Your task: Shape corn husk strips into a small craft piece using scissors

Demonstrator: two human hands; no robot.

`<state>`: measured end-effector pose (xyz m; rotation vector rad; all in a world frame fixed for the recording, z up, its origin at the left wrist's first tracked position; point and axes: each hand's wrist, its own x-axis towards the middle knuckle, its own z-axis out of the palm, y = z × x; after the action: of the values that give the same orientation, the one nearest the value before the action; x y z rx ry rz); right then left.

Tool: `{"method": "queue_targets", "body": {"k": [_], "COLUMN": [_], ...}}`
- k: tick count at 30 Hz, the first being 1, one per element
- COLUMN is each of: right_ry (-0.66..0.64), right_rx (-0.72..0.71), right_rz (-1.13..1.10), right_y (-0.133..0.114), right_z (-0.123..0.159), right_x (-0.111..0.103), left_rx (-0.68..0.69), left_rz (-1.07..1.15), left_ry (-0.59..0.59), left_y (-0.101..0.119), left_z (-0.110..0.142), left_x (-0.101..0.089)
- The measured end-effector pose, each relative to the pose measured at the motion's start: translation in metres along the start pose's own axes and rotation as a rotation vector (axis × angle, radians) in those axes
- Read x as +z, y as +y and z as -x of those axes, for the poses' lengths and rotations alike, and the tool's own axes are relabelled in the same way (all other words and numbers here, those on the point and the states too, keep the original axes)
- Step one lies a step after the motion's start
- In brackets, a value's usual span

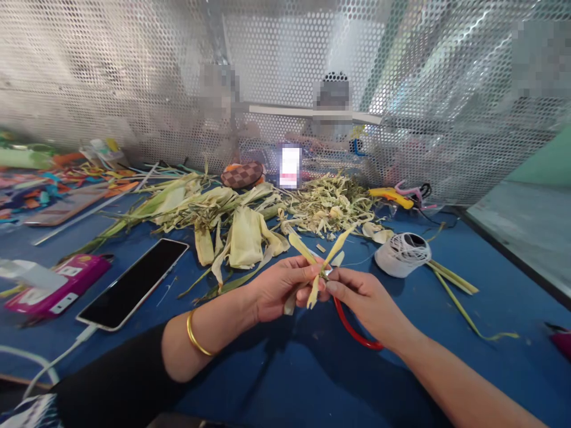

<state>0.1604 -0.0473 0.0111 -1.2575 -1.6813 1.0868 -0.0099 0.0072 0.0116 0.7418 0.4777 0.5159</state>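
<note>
In the middle, my left hand [285, 282] is closed on a small piece made of pale corn husk strips [341, 244], which fan out above and below the fingers. Close against it, my right hand [370, 300] has its thumb and fingers pinched at the centre of the strips. A red loop handle, looking like that of scissors [357, 336], curves out below my right palm. A bit of shiny metal shows between the hands; most of the tool is hidden by the fingers. Just right of the hands stands a spool of white thread [402, 254], with a thin thread trailing left.
Dried corn husks [247, 238] and a heap of husk shreds [332, 205] lie behind the hands. A phone [134, 285] on a cable and a magenta power strip [74, 282] are at left. A yellow-handled tool [392, 196] lies near the perforated metal panel [285, 59].
</note>
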Motion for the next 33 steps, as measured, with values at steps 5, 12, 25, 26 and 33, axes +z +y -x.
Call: {"method": "queue_targets", "body": {"k": [5, 12, 25, 26, 33], "right_ry": [0.103, 0.274, 0.154, 0.128, 0.151], "right_rx": [-0.34, -0.717, -0.585, -0.522, 0.004], "right_rz": [0.5, 1.103, 0.879, 0.787, 0.012], "right_y": [0.003, 0.002, 0.011, 0.011, 0.004], "right_z": [0.001, 0.001, -0.004, -0.004, -0.003], "right_x": [-0.007, -0.008, -0.011, -0.011, -0.013], "left_rx": [-0.037, -0.067, -0.105, -0.09, -0.043], "left_rz": [-0.003, 0.028, -0.159, -0.206, -0.453], "left_ry": [0.007, 0.156, 0.156, 0.174, 0.217], "left_y": [0.001, 0.003, 0.006, 0.006, 0.003], "left_z": [0.002, 0.003, 0.001, 0.001, 0.0], "left_x": [0.002, 0.007, 0.001, 0.001, 0.003]}}
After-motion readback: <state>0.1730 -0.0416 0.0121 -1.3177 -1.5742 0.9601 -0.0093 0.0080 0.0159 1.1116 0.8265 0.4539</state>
